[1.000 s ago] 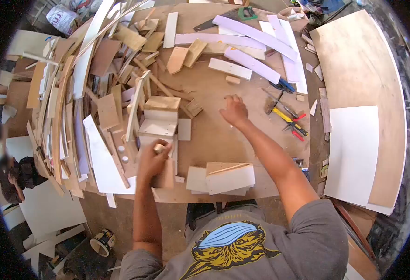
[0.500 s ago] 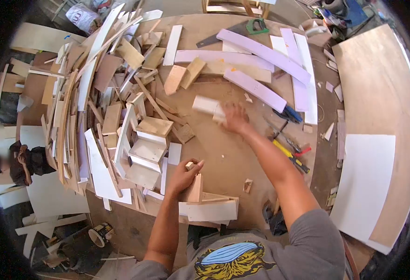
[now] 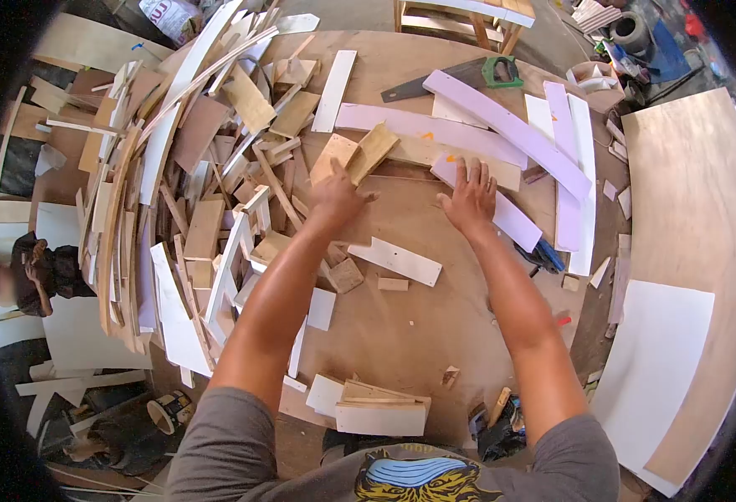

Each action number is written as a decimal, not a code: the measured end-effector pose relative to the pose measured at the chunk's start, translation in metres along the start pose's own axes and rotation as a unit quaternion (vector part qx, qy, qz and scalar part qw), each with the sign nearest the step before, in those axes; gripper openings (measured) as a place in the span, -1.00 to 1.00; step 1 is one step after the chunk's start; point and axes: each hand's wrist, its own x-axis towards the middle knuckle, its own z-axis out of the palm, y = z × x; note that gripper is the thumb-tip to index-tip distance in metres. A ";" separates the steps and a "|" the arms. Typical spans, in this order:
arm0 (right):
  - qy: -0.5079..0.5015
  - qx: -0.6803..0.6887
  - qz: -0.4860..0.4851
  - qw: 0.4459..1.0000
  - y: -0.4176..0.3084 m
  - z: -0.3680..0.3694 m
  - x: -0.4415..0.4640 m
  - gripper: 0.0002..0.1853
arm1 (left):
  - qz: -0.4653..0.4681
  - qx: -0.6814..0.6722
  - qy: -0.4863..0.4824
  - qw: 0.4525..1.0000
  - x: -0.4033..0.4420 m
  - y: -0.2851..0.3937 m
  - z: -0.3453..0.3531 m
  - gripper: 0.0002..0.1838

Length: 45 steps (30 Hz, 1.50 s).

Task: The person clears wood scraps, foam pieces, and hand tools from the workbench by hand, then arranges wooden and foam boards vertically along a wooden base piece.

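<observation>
My left hand [image 3: 338,202] reaches forward over the table, its fingers stretched onto the near end of a short pale wood block [image 3: 332,157]. Touching that block's right side is a second wood piece [image 3: 376,151]. Spread fingers of my right hand [image 3: 471,201] rest on or just over a short lilac board [image 3: 514,221], covering part of it. Between my forearms lie a white notched board [image 3: 400,260] and a small wood offcut [image 3: 393,284]. I see nothing gripped in either hand, though the left fingertips are partly hard to make out.
A heap of wood scraps [image 3: 209,125] fills the table's left side, beside a small white stepped piece [image 3: 238,251]. Behind my hands are long lilac boards [image 3: 510,134] and a green-handled saw [image 3: 502,72]. A person [image 3: 37,272] sits at far left.
Both hands have moved forward. My left hand has let go of the small wood block it held near the front edge. The white board my right hand was on now lies between my arms.
</observation>
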 end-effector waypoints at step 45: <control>-0.081 0.160 -0.096 0.979 -0.064 -0.015 -0.104 -0.29 | -0.059 0.252 0.153 0.954 -0.053 -0.237 -0.159 -0.70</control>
